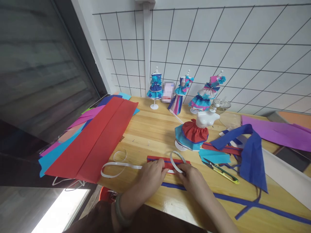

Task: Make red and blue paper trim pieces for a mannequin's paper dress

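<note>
A short red strip (159, 158) with a blue line along it lies flat on the table in front of me. My left hand (152, 174) presses on its left part, fingers curled together over it. In my right hand (193, 179) is a thin, nearly used-up roll of white tape (173, 161), pinched at the strip's right end. White tape shows along the strip's near edge between both hands. From under my left hand a loose white tape end (109, 164) loops leftward. A narrow blue strip (221, 195) runs beneath my right wrist.
Large red sheets (97, 139) lie left over other coloured sheets. A small white mannequin (206, 119) wears a red and blue skirt; several dressed ones stand behind. Scissors or a cutter (222, 171), blue pieces (254, 161) and a purple sheet (277, 131) are at right.
</note>
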Available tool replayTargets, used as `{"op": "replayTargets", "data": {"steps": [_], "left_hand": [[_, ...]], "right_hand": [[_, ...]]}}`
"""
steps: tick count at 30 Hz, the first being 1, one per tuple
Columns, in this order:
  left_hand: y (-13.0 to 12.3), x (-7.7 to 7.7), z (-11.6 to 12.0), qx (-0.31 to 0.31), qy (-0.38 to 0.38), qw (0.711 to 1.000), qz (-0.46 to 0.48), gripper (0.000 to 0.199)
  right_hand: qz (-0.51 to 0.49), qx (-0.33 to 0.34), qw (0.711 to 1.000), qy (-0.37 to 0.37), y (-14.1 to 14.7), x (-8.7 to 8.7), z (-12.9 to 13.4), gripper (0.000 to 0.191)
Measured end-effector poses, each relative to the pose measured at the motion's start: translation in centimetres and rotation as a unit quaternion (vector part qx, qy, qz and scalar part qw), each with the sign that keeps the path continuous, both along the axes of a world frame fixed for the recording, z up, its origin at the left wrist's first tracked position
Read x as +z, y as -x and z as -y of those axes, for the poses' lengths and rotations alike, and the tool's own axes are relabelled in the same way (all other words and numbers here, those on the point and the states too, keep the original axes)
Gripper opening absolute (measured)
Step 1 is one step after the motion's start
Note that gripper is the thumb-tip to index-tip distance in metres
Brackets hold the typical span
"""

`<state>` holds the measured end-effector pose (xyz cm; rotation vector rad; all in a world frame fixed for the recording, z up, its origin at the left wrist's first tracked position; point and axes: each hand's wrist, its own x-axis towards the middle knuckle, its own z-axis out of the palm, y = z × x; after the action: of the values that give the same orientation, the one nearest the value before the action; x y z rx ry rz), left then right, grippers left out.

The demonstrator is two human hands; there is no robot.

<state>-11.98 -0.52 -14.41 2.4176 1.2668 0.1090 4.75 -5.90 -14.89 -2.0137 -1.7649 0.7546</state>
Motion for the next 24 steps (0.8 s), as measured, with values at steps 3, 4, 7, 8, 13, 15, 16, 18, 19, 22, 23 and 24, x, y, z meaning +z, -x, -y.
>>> {"op": "replayTargets", "data": {"steps": [3,4,7,8,13,15,16,18,19,22,23,24], "left_hand": [[-0.5,0.1,-0.1,0.012,-0.005,1.000,-0.023,0.015],[-0.6,0.2,-0.1,0.015,-0.007,0.999,-0.030,0.016],[-0.8,0.3,-0.2,0.015,-0.013,0.999,-0.043,0.018],[-0.8,0.3,-0.2,0.014,-0.014,0.999,-0.045,0.018],[-0.8,0.4,-0.1,0.016,-0.016,0.998,-0.059,0.020],[-0.8,0.3,0.0,0.019,-0.024,0.998,-0.058,0.019],[-0.8,0.3,0.0,0.020,-0.029,0.998,-0.056,0.020],[-0.8,0.2,0.0,0.019,-0.034,0.998,-0.053,0.020],[-0.8,0.2,-0.1,0.019,-0.034,0.998,-0.054,0.020],[-1.0,0.2,-0.1,0.021,-0.033,0.998,-0.059,0.022],[-1.0,0.3,-0.1,0.022,-0.032,0.997,-0.061,0.022],[-1.1,0.3,-0.1,0.024,-0.031,0.997,-0.063,0.023]], "right_hand": [[-0.006,0.007,1.000,-0.002,-0.2,0.1,0.2,0.029],[-0.003,0.008,1.000,-0.003,-0.3,0.2,0.3,0.031],[0.014,0.001,1.000,-0.011,-0.4,0.3,0.7,0.037],[0.019,-0.004,1.000,-0.015,-0.4,0.2,0.9,0.039],[0.010,-0.030,0.999,-0.032,-0.8,-0.6,1.6,0.039],[0.000,-0.039,0.998,-0.048,-1.1,-0.7,1.8,0.038],[-0.003,-0.040,0.997,-0.059,-1.3,-0.7,1.9,0.037],[0.002,-0.036,0.996,-0.076,-1.6,-0.6,2.1,0.035],[0.010,-0.033,0.996,-0.084,-1.8,-0.5,2.2,0.035],[0.030,-0.024,0.993,-0.112,-2.2,-0.4,2.4,0.033],[0.032,-0.025,0.991,-0.124,-2.3,-0.4,2.5,0.032],[0.033,-0.027,0.990,-0.132,-2.4,-0.4,2.6,0.032]]}}
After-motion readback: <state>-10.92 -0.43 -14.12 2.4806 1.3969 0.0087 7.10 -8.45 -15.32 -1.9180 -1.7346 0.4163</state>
